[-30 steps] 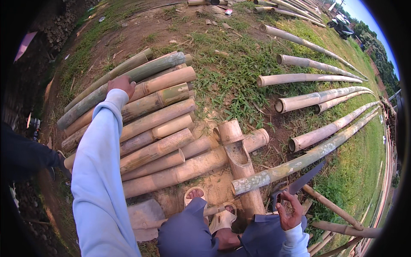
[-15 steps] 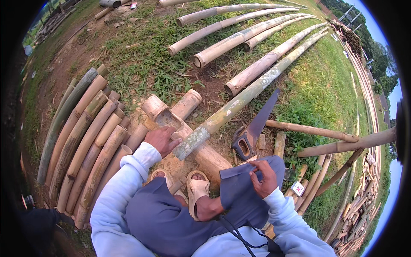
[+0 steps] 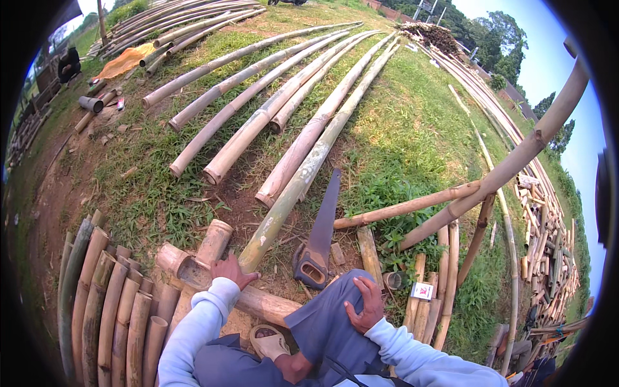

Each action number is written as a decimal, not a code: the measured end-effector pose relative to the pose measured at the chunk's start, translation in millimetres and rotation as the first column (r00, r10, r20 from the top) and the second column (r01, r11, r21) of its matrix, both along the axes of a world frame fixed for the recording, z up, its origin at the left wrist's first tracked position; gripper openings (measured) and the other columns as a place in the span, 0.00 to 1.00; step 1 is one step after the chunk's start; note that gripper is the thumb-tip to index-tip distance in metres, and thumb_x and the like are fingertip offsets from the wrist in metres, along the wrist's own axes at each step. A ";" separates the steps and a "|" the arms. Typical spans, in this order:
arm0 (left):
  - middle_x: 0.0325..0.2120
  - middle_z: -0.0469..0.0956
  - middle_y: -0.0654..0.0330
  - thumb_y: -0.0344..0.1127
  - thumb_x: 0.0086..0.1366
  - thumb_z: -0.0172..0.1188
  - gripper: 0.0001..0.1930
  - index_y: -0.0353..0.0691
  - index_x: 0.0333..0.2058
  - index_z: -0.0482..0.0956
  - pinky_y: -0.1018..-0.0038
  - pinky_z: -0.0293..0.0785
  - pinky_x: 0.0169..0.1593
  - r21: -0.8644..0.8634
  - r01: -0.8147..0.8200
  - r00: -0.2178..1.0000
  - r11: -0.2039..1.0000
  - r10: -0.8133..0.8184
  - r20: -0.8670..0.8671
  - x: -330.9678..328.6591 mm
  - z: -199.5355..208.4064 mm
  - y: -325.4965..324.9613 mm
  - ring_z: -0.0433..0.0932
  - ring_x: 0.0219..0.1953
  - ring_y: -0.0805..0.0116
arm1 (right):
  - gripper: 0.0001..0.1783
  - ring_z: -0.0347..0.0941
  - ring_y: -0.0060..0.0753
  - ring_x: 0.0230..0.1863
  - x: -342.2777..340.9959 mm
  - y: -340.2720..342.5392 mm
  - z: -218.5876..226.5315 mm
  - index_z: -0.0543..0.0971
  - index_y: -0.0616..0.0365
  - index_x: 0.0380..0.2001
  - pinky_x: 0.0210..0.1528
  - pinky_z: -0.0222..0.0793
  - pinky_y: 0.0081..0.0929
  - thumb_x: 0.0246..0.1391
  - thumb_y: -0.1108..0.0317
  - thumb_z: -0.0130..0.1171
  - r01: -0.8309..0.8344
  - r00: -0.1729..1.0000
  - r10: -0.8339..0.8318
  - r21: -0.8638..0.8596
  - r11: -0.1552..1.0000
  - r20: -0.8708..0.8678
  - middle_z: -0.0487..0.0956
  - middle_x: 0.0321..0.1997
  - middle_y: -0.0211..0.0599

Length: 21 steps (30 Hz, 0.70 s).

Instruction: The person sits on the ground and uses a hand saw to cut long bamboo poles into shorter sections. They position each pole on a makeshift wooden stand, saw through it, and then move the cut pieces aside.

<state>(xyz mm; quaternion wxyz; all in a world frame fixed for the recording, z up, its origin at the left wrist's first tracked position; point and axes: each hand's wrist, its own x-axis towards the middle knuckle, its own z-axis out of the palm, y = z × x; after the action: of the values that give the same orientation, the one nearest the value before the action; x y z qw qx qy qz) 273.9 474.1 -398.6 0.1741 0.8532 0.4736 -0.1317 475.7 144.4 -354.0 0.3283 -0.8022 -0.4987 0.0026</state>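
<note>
My left hand [image 3: 233, 271] is at the near end of a long greenish bamboo pole [image 3: 293, 191], thumb spread from the fingers; it partly hides that end. Below it lies a thick notched bamboo piece [image 3: 267, 304], crossed by a shorter bamboo length [image 3: 214, 240]. My right hand [image 3: 366, 306] rests on my raised knee, fingers apart and holding nothing. A handsaw [image 3: 320, 229] with a dark blade and brown handle stands near that knee, blade pointing away from me.
Cut bamboo lengths [image 3: 116, 316] stand side by side at the left. Several long poles [image 3: 258, 138] stretch across the grass. A bamboo frame [image 3: 474, 200] rises at the right, near a small white box [image 3: 422, 291]. Farther right lies a heap of bamboo pieces [image 3: 548, 258].
The view has tilted up and shifted right, showing more field. My right hand has lowered onto my knee. My left hand stays by the pole's end, whose mottled grey tip no longer shows.
</note>
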 end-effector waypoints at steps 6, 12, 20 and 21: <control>0.40 0.86 0.45 0.68 0.52 0.69 0.39 0.36 0.48 0.81 0.59 0.60 0.66 -0.047 0.010 0.998 0.999 -0.006 0.069 -4.2 -16.2 -1.6 0.83 0.48 0.49 | 0.40 0.69 0.58 0.60 -0.3 -0.7 0.9 0.69 0.54 0.65 0.65 0.63 0.50 0.47 0.66 0.70 -0.042 0.997 0.043 -0.016 0.999 0.059 0.71 0.62 0.48; 0.41 0.84 0.40 0.66 0.50 0.69 0.39 0.33 0.45 0.83 0.56 0.72 0.59 -0.165 -0.007 0.971 0.986 0.046 0.233 -18.0 7.1 -1.3 0.82 0.49 0.44 | 0.39 0.69 0.57 0.60 5.5 -16.7 1.7 0.70 0.53 0.65 0.65 0.62 0.49 0.47 0.65 0.69 -0.016 0.999 0.017 -0.024 1.000 0.052 0.71 0.62 0.48; 0.38 0.85 0.39 0.58 0.50 0.73 0.36 0.30 0.47 0.83 0.59 0.77 0.53 -0.363 0.029 0.915 0.931 0.122 0.385 -143.4 32.7 -2.5 0.84 0.44 0.45 | 0.40 0.67 0.56 0.63 -1.6 -9.4 4.5 0.70 0.53 0.65 0.66 0.60 0.51 0.46 0.65 0.70 -0.029 0.999 0.031 -0.062 0.998 0.028 0.70 0.62 0.49; 0.39 0.85 0.41 0.54 0.51 0.74 0.34 0.30 0.47 0.83 0.62 0.77 0.52 -0.409 -0.020 0.943 0.912 0.153 0.295 -155.2 36.6 -4.9 0.85 0.43 0.49 | 0.40 0.66 0.56 0.63 1.9 -13.7 5.1 0.70 0.53 0.65 0.67 0.58 0.51 0.46 0.65 0.70 -0.010 1.000 0.011 -0.078 0.997 0.021 0.70 0.63 0.50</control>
<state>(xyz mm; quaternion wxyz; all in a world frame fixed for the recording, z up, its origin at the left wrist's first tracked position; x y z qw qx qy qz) 118.8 469.2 -362.0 0.4254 0.7873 0.4396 -0.0774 477.6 130.7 -348.9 0.2914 -0.8117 -0.5059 0.0150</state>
